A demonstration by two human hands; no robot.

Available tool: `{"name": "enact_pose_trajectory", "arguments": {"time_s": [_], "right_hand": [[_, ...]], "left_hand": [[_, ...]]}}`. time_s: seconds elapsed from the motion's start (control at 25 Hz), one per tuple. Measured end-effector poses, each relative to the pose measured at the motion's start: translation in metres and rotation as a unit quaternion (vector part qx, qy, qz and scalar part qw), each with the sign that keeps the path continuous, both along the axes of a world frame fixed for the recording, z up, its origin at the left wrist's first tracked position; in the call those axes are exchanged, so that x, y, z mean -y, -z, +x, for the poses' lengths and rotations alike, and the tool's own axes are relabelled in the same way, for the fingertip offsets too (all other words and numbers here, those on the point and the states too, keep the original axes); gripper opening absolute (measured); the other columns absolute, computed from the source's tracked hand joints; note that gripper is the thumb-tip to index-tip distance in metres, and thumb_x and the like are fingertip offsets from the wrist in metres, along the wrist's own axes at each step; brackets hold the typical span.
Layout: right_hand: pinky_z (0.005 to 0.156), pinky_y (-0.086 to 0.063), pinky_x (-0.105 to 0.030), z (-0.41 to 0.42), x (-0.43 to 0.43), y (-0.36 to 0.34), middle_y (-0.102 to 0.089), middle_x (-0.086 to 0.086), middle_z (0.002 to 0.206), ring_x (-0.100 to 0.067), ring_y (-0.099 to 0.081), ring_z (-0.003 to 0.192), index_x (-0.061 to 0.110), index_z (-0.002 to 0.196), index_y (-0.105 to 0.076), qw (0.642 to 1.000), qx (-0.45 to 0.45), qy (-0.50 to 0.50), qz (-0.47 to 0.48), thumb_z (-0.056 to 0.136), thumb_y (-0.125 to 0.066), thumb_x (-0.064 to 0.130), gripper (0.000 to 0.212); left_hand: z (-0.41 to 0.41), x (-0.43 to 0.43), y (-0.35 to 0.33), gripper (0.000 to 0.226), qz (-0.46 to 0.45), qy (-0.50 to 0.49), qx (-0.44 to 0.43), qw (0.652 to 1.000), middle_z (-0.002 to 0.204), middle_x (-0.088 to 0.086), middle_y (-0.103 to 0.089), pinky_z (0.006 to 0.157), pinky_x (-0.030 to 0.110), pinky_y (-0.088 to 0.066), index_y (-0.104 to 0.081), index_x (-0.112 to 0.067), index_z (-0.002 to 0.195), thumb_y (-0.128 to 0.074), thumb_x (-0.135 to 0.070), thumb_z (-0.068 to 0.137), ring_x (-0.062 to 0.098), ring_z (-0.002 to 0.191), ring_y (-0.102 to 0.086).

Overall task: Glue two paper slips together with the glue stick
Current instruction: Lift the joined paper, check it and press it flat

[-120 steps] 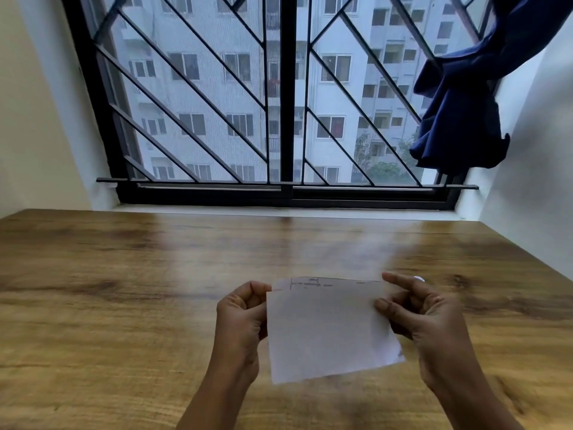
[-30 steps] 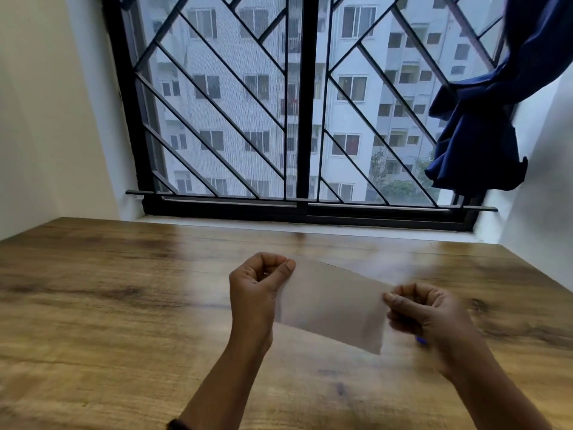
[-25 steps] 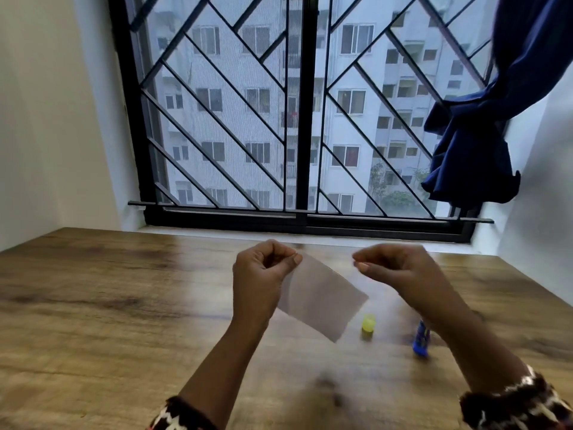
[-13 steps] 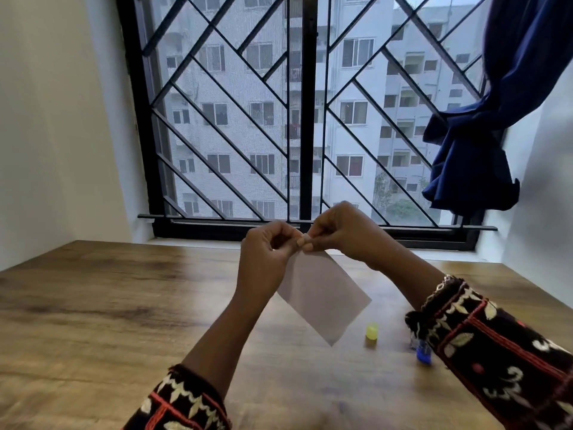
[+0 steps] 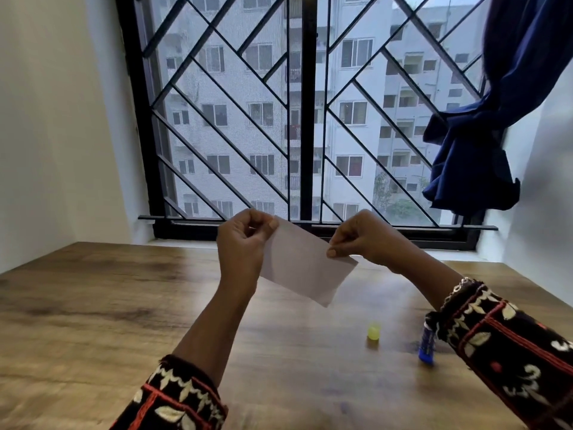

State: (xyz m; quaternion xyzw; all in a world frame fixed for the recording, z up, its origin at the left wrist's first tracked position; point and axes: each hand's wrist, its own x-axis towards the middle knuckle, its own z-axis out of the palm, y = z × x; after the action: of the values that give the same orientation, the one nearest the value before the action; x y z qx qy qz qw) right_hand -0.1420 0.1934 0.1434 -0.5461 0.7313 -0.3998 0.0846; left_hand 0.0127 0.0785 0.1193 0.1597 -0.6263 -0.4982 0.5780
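Paper: the pale rectangular paper sheet is up off the wooden tabletop, tilted, left hand pinching its upper left corner. Half a second ago the right hand sat by that same corner; now it pinches the right edge, pulling the sheet taut. Blue glue stick and small yellow cap lie apart below the right forearm, so gluing looks done and this reads as pressing/checking the joint.

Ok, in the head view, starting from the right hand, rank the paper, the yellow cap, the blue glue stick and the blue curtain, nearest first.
1. Paper: pinched in the right hand, touching it.
2. Yellow cap: on the table below the hand.
3. Blue glue stick: on the table further right, beside the sleeve; close to the cap's rank.
4. Blue curtain: up at the window's right side.
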Motion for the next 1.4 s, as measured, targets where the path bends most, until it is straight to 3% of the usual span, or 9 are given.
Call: {"name": "enact_pose_trajectory", "arguments": {"time_s": [0.16,0.32,0.44,0.56,0.64,0.72,0.88,1.2,1.4], "right_hand": [[0.071,-0.041,-0.036,-0.014,-0.008,0.007,-0.067,-0.030,0.075,-0.023,-0.052,0.071,0.001,0.070,-0.071,0.999,0.027,0.009,-0.017,0.068,-0.074,0.000,0.004],[0.063,-0.049,-0.018,-0.017,-0.007,0.016,-0.065,-0.006,0.063,-0.010,-0.057,0.060,0.007,0.068,-0.069,0.991,0.110,0.002,-0.083,0.072,-0.069,-0.004,0.013],[0.061,-0.047,-0.018,-0.016,-0.005,0.022,-0.063,0.000,0.057,-0.004,-0.056,0.054,0.007,0.065,-0.067,0.986,0.126,0.011,-0.112,0.071,-0.069,-0.005,0.013],[0.069,-0.046,-0.037,-0.012,-0.002,0.022,-0.064,-0.010,0.064,-0.022,-0.055,0.066,0.008,0.064,-0.067,0.989,0.101,0.022,-0.104,0.071,-0.069,-0.005,0.014],[0.075,-0.050,-0.048,-0.008,0.001,0.019,-0.067,-0.018,0.072,-0.026,-0.056,0.071,0.009,0.064,-0.068,0.992,0.080,0.022,-0.099,0.071,-0.070,-0.004,0.015],[0.079,-0.052,-0.051,-0.001,0.005,0.016,-0.068,-0.025,0.076,-0.025,-0.058,0.071,0.007,0.066,-0.069,0.994,0.051,0.011,-0.099,0.071,-0.071,-0.002,0.010],[0.074,-0.052,-0.043,0.008,0.009,0.014,-0.069,-0.023,0.074,-0.023,-0.059,0.068,0.000,0.074,-0.070,0.994,0.001,0.000,-0.108,0.071,-0.072,0.002,0.004],[0.064,-0.051,-0.016,0.010,0.014,0.023,-0.066,-0.005,0.068,-0.002,-0.060,0.058,0.000,0.075,-0.068,0.983,0.121,-0.054,-0.126,0.074,-0.067,-0.005,0.005],[0.062,-0.040,-0.029,0.006,0.010,0.039,-0.057,-0.009,0.064,-0.021,-0.049,0.064,0.002,0.061,-0.063,0.985,0.134,-0.047,-0.103,0.074,-0.068,-0.001,0.015]], "left_hand": [[0.002,0.008,0.004,0.030,0.044,-0.001,-0.026,0.999,0.061,0.000,-0.057,0.062,0.023,-0.041,-0.059,-0.021,0.057,-0.065,0.002,0.077,0.012,0.061,-0.049],[-0.002,0.011,0.012,0.027,0.113,0.002,-0.069,0.991,0.052,-0.011,-0.059,0.058,0.014,-0.044,-0.061,-0.018,0.061,-0.064,0.003,0.078,0.004,0.056,-0.051],[-0.001,0.009,0.020,0.021,0.118,-0.023,-0.071,0.990,0.058,-0.007,-0.064,0.067,0.024,-0.046,-0.063,-0.015,0.066,-0.065,0.003,0.077,0.011,0.064,-0.052],[0.002,0.002,0.018,0.016,-0.171,-0.185,0.048,0.967,0.085,0.010,-0.069,0.080,0.025,-0.045,-0.069,-0.006,0.088,-0.071,-0.003,0.072,0.017,0.081,-0.058],[-0.009,-0.005,0.010,0.021,-0.336,-0.160,0.122,0.920,0.089,0.013,-0.068,0.083,0.020,-0.038,-0.070,-0.003,0.091,-0.072,-0.005,0.071,0.020,0.089,-0.057],[-0.021,-0.017,0.002,0.019,-0.374,-0.103,0.203,0.899,0.088,0.013,-0.069,0.079,0.021,-0.038,-0.071,-0.005,0.090,-0.071,-0.008,0.072,0.021,0.090,-0.058],[-0.033,-0.017,-0.003,0.003,-0.355,-0.082,0.261,0.894,0.076,0.011,-0.071,0.066,0.028,-0.041,-0.071,-0.007,0.075,-0.069,-0.009,0.074,0.020,0.072,-0.058],[-0.031,-0.018,0.000,0.009,-0.334,-0.102,0.273,0.896,0.073,0.013,-0.068,0.062,0.031,-0.043,-0.066,-0.005,0.072,-0.060,-0.001,0.077,0.018,0.065,-0.053],[-0.030,-0.018,0.004,0.014,-0.293,-0.116,0.244,0.917,0.067,0.003,-0.058,0.059,0.023,-0.030,-0.062,-0.006,0.070,-0.055,0.005,0.076,0.019,0.066,-0.051]]}}
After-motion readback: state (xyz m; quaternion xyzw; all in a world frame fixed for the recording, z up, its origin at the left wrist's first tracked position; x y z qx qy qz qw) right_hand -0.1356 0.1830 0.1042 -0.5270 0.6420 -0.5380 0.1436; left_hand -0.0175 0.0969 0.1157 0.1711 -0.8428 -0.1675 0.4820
